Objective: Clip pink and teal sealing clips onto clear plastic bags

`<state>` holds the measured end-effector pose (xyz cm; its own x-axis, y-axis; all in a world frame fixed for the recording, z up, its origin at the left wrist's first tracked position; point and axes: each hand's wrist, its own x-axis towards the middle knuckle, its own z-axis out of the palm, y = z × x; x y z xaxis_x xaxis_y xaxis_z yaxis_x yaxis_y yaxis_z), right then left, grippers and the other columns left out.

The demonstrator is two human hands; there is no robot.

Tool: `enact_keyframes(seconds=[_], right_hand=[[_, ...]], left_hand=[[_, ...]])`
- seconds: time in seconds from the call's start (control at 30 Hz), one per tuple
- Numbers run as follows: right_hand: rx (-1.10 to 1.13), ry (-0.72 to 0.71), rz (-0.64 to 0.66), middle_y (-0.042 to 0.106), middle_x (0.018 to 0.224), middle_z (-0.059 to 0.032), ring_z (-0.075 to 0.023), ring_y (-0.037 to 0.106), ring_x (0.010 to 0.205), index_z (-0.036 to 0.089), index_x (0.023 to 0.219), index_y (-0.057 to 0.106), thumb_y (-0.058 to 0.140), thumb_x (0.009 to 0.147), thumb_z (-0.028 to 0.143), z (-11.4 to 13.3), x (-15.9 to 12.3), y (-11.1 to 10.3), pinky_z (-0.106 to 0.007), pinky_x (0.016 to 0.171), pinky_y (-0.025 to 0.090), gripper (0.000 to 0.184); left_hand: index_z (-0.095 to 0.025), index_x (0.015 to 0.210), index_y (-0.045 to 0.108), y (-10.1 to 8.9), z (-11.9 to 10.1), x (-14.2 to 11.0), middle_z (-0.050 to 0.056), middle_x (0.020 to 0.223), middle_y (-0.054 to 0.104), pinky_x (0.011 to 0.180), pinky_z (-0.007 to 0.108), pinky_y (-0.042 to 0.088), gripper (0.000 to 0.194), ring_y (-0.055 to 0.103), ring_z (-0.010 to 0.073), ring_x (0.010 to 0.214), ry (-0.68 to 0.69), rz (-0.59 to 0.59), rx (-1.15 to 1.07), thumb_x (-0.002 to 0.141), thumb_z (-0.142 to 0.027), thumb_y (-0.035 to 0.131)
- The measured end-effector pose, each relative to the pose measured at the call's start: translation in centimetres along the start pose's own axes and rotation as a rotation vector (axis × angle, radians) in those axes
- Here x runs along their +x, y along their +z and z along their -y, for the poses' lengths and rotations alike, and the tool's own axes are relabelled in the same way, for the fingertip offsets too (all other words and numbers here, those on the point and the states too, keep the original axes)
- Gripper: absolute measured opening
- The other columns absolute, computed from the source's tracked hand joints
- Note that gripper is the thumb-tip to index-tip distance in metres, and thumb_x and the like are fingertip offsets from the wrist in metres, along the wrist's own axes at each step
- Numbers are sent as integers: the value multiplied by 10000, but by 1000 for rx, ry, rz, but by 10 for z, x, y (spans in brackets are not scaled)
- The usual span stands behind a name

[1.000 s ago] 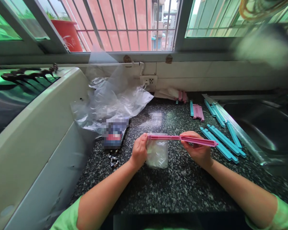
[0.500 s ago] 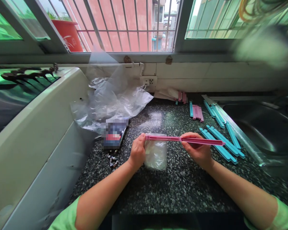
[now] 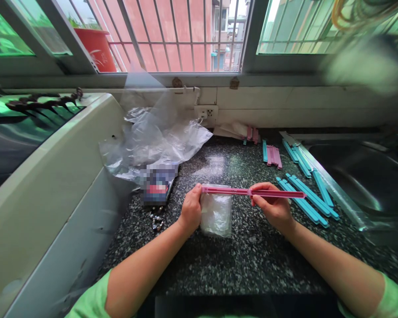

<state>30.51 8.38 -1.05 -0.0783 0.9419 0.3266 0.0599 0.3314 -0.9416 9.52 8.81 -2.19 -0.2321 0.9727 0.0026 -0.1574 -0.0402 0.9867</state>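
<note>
Head view: I see the pink clip opened out into one long strip and held nearly level above the counter, its left part lying across the top of a small clear bag. From here I can't tell whether the bag's edge sits inside the clip or only behind it. The left hand is closed, thumb on top, gripping the clip's left end just beside the bag's upper corner; I can't make out whether it pinches the plastic too. The right hand is partly curled, thumb and fingers pinching the clip's other half close to the hinge, and the far end pokes out past the knuckles.

Beyond that end I have long blue clips lying aslant on the counter, with others near the sink. Farther back sits a row of folded pink clips with a blue one at its left. To the left of the small bag I see a flat dark item, partly pixelated, and a little heap of beads just in front of it. Large crumpled plastic bags spread behind, in front of the wall socket.
</note>
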Motion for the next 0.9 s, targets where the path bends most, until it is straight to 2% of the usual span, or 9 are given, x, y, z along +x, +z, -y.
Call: enact_keyframes(seconds=[0.27,0.37,0.47,0.57,0.67,0.9], right_hand=[[20,-6,25,627,706,8,-107,599,614,218,875,617,612,768,299,-3,0,-1,-229,580,506,135],[2,22,1,634,682,13,-109,610,600,219,865,617,636,747,302,-5,1,-1,-228,576,510,146],[-13,46,-30,634,657,18,-113,618,585,216,857,614,651,733,315,-7,2,0,-231,569,515,163],[-23,50,-55,638,676,12,-122,624,583,210,852,608,654,726,346,-9,3,0,-247,566,526,191],[-28,39,-68,646,712,7,-123,629,589,211,855,604,654,723,358,-8,4,0,-257,576,538,204],[-87,-1,-105,653,706,-4,-135,638,604,208,847,599,650,727,378,-6,6,-2,-270,588,546,214]], left_hand=[[-162,518,499,1,-2,-1,-44,519,468,550,222,354,417,381,88,521,-40,96,-131,670,-538,599],[-146,585,562,0,-1,-1,-27,541,521,538,225,366,450,429,97,521,-154,157,-229,642,-590,603],[-135,709,620,1,-2,-1,5,596,583,571,240,401,537,517,135,586,-264,271,-333,587,-658,605],[-153,812,635,2,-3,-2,12,705,633,638,234,418,461,555,143,678,-239,349,-311,550,-523,721],[-163,800,640,3,-2,-2,1,745,646,687,224,413,354,551,125,703,-218,375,-225,540,-362,774],[-149,787,661,4,-2,-1,20,761,659,705,241,409,351,546,133,712,-225,412,-122,542,-380,761]])
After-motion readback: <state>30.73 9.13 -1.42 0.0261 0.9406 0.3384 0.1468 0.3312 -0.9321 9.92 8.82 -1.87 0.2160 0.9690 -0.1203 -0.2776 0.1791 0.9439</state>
